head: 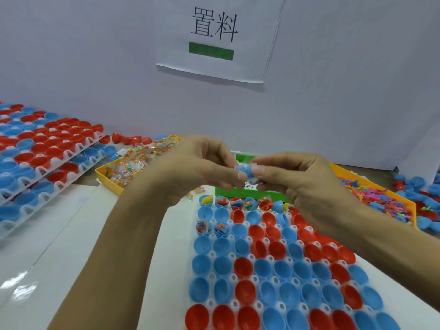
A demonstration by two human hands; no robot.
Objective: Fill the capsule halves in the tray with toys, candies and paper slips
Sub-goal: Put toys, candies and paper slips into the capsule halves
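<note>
A white tray (pixel 232 278) in front of me holds rows of blue and red capsule halves (pixel 263 269). The halves in its far row and two in the third row at the left have toys, candy or paper in them; the others look bare. Above the tray's far end both hands meet on a small blue capsule half (pixel 245 169). My left hand (pixel 202 164) pinches it from the left and my right hand (pixel 292 177) pinches it from the right.
A yellow bin of wrapped candies (pixel 133 163) stands far left of the tray, a green bin (pixel 240 191) behind my hands, an orange bin of small toys (pixel 385 196) at right. Stacked trays of capsule halves (pixel 40 158) fill the left. Loose halves (pixel 419 186) lie far right.
</note>
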